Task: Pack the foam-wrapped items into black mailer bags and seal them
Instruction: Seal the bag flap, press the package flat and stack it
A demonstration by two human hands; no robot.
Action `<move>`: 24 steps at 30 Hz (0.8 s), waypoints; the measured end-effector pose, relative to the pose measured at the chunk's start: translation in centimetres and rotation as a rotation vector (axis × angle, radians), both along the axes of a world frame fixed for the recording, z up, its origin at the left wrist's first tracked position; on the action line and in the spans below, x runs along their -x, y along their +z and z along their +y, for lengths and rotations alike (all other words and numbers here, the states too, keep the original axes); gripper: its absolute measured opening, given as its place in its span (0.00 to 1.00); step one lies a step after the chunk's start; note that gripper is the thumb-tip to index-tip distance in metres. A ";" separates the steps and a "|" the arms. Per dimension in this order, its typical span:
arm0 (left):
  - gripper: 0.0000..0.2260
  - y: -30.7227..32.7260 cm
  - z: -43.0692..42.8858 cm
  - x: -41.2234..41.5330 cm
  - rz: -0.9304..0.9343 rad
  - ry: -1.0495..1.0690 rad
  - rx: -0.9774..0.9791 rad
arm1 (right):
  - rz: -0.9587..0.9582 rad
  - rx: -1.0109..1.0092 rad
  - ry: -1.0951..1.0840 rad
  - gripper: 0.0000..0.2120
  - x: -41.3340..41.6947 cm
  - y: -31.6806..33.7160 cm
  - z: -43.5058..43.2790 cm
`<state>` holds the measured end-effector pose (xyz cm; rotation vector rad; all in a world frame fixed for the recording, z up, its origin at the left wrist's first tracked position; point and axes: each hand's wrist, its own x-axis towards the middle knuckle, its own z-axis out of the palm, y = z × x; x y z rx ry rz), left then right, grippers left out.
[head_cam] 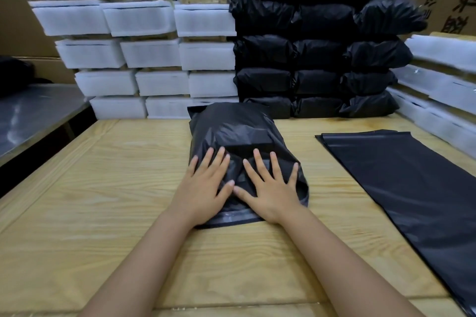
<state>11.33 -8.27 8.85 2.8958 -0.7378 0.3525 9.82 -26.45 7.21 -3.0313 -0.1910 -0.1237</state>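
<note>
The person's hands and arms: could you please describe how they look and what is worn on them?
The left hand and right hand are bare: no gloves, rings, watch or bracelets show. The left forearm and right forearm are uncovered to the frame's bottom edge, so no sleeve is visible. Fingernails look short and unpainted.

bare table (90, 188) left; flat bags (412, 188) right.

A filled mailer bag (231, 128) lies mid-worktop (103, 188) with the left hand (203, 188) and right hand (273, 188) flat side by side on its near end — flat mailer bags (399, 175) lie to its right, stacked foam-wrapped items (154, 59) stand behind on the left, stacked packed bags (316, 54) behind on the right, and a further foam-wrapped stack (443, 85) along the right edge.
</note>
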 end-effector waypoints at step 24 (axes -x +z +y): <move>0.14 -0.3 -0.6 -0.8 -0.356 0.143 0.178 | -0.644 0.186 -0.044 0.10 -0.6 1.9 0.8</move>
